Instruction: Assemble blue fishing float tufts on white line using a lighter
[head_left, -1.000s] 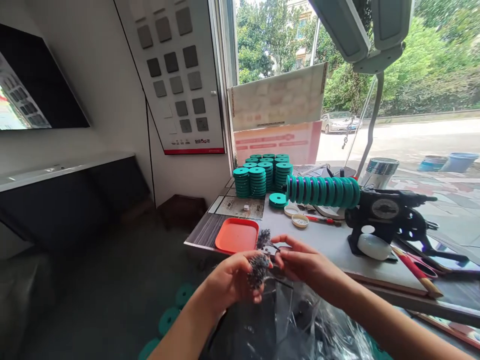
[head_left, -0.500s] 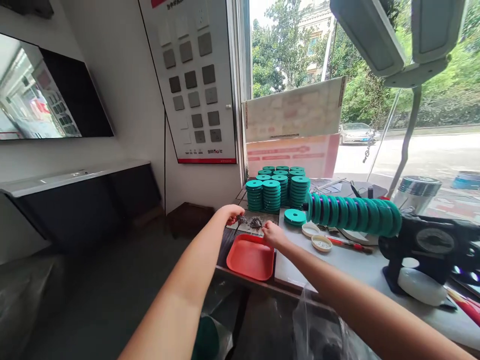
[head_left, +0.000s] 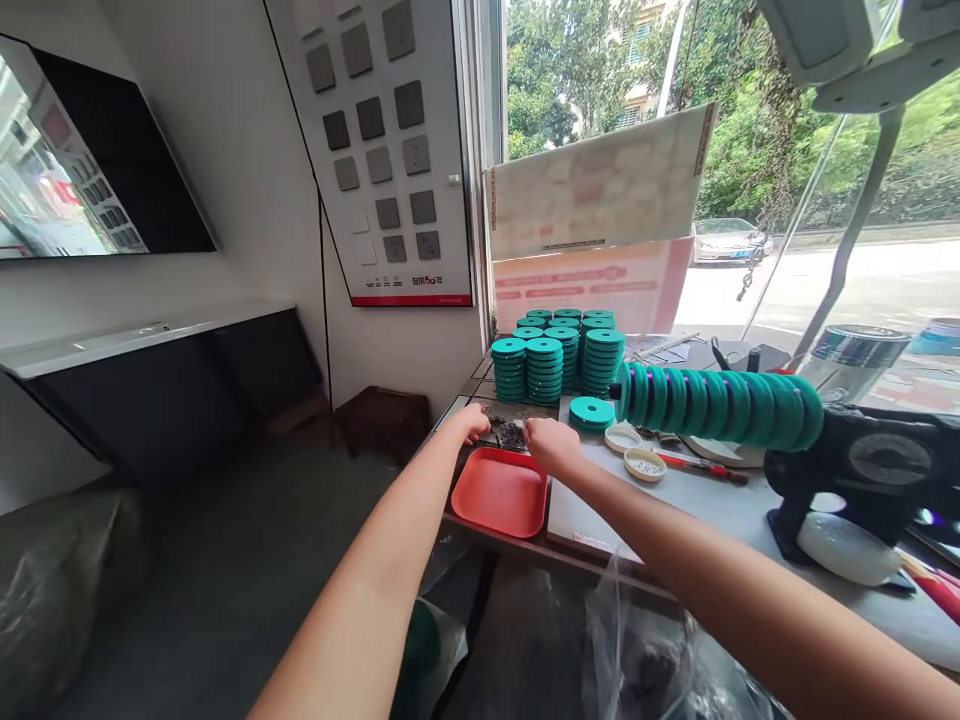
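My left hand (head_left: 474, 424) reaches to the far side of the red tray (head_left: 499, 493), its fingers curled at a heap of small dark pieces (head_left: 508, 433). Across the heap, my right hand (head_left: 551, 443) is closed, knuckles up, above the tray's far right corner. Whatever either hand pinches is too small or hidden to make out. The tray's floor looks bare except for a tiny dark speck. Just behind the hands stand several stacks of green discs (head_left: 544, 368) with centre holes. One short stack of green discs (head_left: 591, 412) lies right of my right hand.
Green rings fill a horizontal spindle (head_left: 720, 405) on a black machine (head_left: 862, 480) at the right. Two shallow round dishes (head_left: 644, 464) and a red-handled brush (head_left: 701, 467) lie on the white board. A clear plastic bag (head_left: 637, 640) hangs below the table's front edge.
The view has tilted down and shifted slightly. Both hands have lowered closer to the dark heap; the dark bits seen at the left fingers earlier are now hidden.
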